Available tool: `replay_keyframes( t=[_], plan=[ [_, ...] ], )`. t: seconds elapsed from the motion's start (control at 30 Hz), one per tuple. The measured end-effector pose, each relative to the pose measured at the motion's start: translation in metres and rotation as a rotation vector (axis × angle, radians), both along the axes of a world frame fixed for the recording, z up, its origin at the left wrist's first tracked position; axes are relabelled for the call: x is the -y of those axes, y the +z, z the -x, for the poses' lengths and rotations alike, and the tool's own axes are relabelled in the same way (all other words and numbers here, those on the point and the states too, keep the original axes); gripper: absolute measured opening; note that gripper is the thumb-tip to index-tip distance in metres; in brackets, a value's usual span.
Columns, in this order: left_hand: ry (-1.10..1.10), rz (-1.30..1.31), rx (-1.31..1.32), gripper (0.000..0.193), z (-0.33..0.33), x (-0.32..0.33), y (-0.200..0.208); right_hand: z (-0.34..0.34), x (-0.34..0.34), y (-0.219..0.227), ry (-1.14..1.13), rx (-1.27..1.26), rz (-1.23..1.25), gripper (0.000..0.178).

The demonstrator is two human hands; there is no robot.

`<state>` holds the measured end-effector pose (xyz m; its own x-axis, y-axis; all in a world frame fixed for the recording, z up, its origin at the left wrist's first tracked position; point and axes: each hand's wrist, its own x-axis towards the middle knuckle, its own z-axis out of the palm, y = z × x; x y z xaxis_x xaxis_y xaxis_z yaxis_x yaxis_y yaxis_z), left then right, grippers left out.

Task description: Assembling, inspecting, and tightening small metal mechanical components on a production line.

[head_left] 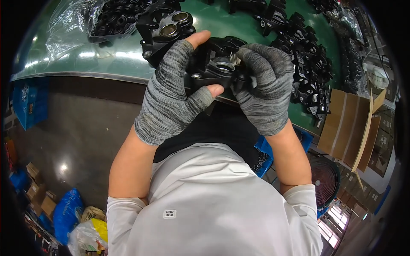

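My left hand (166, 94), in a grey knitted glove with bare fingertips, grips a black metal housing that looks like a brake caliper (213, 74). Its thumb lies along the near edge and a forefinger reaches over the far side. One round, metal-lined bore faces up. My right hand (269, 81), gloved the same way, is curled closed at the housing's right end. A small silver metal piece (234, 59) shows at its fingertips, partly hidden. Just beyond my left hand sits another black caliper (166, 32) with two open bores.
Black rubber-like rings (115, 21) lie in clear plastic (64, 30) on the green table (106, 64). Several black calipers (307, 64) crowd its right side. A cardboard box (346, 123) stands at right, near a round fan (324, 181). Blue bags (68, 213) lie on the floor at left.
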<state>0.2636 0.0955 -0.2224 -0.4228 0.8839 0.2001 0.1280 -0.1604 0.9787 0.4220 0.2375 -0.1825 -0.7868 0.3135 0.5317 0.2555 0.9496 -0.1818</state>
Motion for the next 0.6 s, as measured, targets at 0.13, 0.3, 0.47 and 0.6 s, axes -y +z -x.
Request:
replay_keyframes(
  t=[0.13, 0.3, 0.47, 0.6],
  plan=[
    [0.001, 0.018, -0.066, 0.092, 0.003, 0.003, -0.003, 0.0, 0.0, 0.001, 0.018, 0.007, 0.031, 0.045],
    [0.02, 0.002, -0.143, 0.079, 0.0, -0.002, 0.0, -0.003, 0.002, -0.001, -0.001, 0.047, 0.091, 0.043],
    [0.031, 0.052, -0.205, 0.08, -0.003, 0.001, 0.004, -0.005, 0.008, 0.002, -0.033, 0.123, 0.216, 0.05],
    [0.051, 0.05, -0.156, 0.08, -0.002, 0.002, 0.006, -0.006, 0.008, 0.003, -0.008, 0.127, 0.131, 0.048]
  ],
)
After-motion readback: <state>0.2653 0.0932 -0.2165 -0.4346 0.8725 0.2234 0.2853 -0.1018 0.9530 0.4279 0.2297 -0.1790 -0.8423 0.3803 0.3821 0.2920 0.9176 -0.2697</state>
